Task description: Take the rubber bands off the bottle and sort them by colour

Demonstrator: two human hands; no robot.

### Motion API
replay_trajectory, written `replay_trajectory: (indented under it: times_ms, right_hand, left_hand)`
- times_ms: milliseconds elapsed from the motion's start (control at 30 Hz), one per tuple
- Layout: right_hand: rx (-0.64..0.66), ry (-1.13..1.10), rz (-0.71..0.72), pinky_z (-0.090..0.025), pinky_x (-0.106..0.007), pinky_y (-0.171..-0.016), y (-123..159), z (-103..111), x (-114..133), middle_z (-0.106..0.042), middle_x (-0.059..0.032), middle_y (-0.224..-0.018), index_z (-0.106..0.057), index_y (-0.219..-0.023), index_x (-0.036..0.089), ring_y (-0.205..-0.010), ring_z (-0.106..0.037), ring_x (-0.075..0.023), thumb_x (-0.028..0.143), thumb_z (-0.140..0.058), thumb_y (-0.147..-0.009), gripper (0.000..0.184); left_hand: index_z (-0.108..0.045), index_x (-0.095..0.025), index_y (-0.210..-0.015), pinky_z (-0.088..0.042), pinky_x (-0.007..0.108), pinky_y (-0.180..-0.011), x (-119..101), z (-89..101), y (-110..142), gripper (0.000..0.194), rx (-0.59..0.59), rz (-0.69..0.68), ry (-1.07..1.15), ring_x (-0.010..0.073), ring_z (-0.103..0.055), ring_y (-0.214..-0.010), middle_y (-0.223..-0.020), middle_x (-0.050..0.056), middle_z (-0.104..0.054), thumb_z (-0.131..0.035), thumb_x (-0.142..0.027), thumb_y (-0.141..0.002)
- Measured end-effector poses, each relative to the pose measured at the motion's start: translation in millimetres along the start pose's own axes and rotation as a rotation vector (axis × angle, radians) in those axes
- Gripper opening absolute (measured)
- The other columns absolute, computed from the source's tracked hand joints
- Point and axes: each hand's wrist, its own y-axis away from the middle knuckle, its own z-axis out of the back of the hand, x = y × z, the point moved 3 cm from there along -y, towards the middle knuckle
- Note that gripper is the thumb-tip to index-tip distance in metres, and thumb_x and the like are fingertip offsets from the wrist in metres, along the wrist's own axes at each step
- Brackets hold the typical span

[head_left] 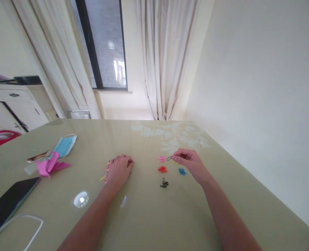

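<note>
My right hand (pixel 189 162) is closed in a pinch on a thin black loop (pixel 169 158), held just above the tabletop. Small sorted piles lie around it: pink pieces (pixel 161 159), red pieces (pixel 162 169), blue pieces (pixel 182 171) and black pieces (pixel 164 183). A bit of yellow shows under the right fingertips, mostly hidden. My left hand (pixel 119 169) rests on the table, fingers curled over a mixed pile of colourful pieces (pixel 107 167) that pokes out on its left side. Its thumb and forefinger are pinched together, with something dark and tiny at the tips.
To the left lie a blue face mask (pixel 65 146), a folded pink item (pixel 51 165) and a black tablet-like device (pixel 11 200) with a white cable (pixel 36 219). A white wall (pixel 261 104) borders the glossy table (pixel 144 216) on the right.
</note>
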Motion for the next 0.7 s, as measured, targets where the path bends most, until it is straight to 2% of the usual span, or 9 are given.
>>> replay_trajectory:
  times_ms: [200, 367, 467, 600, 700]
  right_hand:
    - [0.003, -0.021, -0.010, -0.040, -0.028, -0.062, 0.4, -1.6, 0.8, -0.065, -0.0001, -0.069, -0.073, -0.076, 0.019, -0.066, -0.053, -0.0146, 0.047, -0.081, -0.078, 0.029]
    - [0.002, -0.008, -0.004, -0.040, -0.028, -0.062, 1.7, -1.5, 2.9, -0.065, 0.0000, -0.069, -0.074, -0.076, 0.019, -0.066, -0.054, -0.0144, 0.047, -0.080, -0.080, 0.029]
    - [0.015, 0.029, -0.005, -0.039, -0.027, -0.060, 1.1, 0.8, 0.4, -0.065, 0.0001, -0.070, -0.075, -0.079, 0.019, -0.064, -0.053, -0.0139, 0.048, -0.078, -0.081, 0.029]
    - [0.146, 0.225, -0.050, -0.032, -0.026, -0.053, -0.7, -2.5, -12.1, -0.061, 0.0013, -0.062, -0.078, -0.077, 0.018, -0.057, -0.047, -0.0119, 0.045, -0.077, -0.081, 0.027]
    - [0.265, 0.349, -0.082, -0.034, -0.025, -0.054, -0.8, -12.4, -25.3, -0.065, 0.0005, -0.062, -0.079, -0.073, 0.019, -0.057, -0.050, -0.0122, 0.038, -0.076, -0.080, 0.021]
  left_hand:
    - [-0.074, -0.022, -0.097, -0.042, 0.046, -0.098, -4.7, 0.0, 2.5, 0.021, 0.004, -0.053, -0.030, 0.0307, -0.062, -0.112, -0.112, 0.010, -0.072, -0.053, -0.025, -0.097]
    - [-0.071, -0.022, -0.103, -0.041, 0.046, -0.100, -7.8, 1.8, 2.1, 0.024, -0.116, -0.085, -0.073, 0.0311, -0.059, -0.115, -0.121, 0.012, -0.069, -0.047, -0.023, -0.100]
    - [-0.069, -0.021, -0.104, -0.043, 0.045, -0.096, -6.2, 3.3, 0.2, 0.025, -0.176, -0.070, -0.049, 0.0311, -0.061, -0.110, -0.115, 0.013, -0.071, -0.045, -0.026, -0.101]
    - [-0.067, -0.022, -0.099, -0.047, 0.040, -0.093, -5.3, 6.4, -2.2, 0.022, -0.220, -0.064, 0.104, 0.0276, -0.064, -0.102, -0.102, 0.010, -0.074, -0.045, -0.027, -0.101]
    - [-0.065, -0.023, -0.096, -0.051, 0.037, -0.089, -5.2, 6.4, -3.4, 0.016, -0.235, -0.026, 0.295, 0.0249, -0.068, -0.096, -0.095, 0.007, -0.075, -0.050, -0.029, -0.098]
